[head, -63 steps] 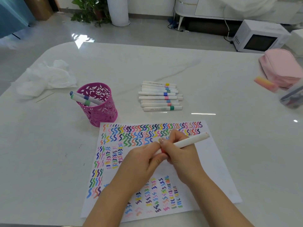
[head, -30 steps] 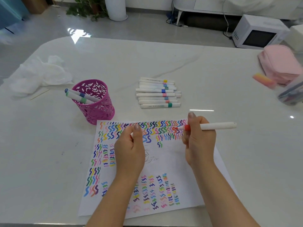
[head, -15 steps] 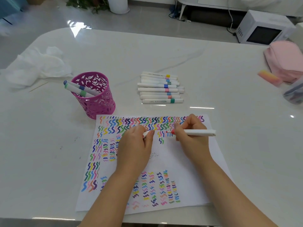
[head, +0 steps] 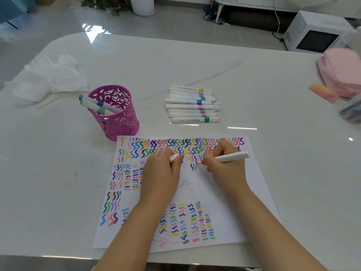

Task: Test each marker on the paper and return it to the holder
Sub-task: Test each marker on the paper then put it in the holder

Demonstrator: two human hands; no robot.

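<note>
My right hand (head: 224, 167) grips a white marker (head: 229, 157) with an orange-red tip that touches the paper (head: 230, 194) beside a green squiggle. My left hand (head: 162, 173) rests on the paper and holds the marker's white cap (head: 173, 157) between thumb and fingers. The paper is covered with coloured squiggles along its top, left side and bottom. A magenta cut-out holder (head: 115, 114) stands left of the paper's top with two markers (head: 93, 105) leaning out of it. Several capped white markers (head: 192, 106) lie in a row behind the paper.
Crumpled white tissue (head: 46, 79) lies at the table's far left. A pink pouch (head: 341, 71), an orange-pink eraser block (head: 323, 92) and a clear container (head: 351, 112) sit at the right edge. A white microwave (head: 314, 34) stands on the floor beyond the table.
The cap came off the marker into my left hand. My right hand swung the marker out to the right, then brought its tip down onto the paper near the green squiggle.
</note>
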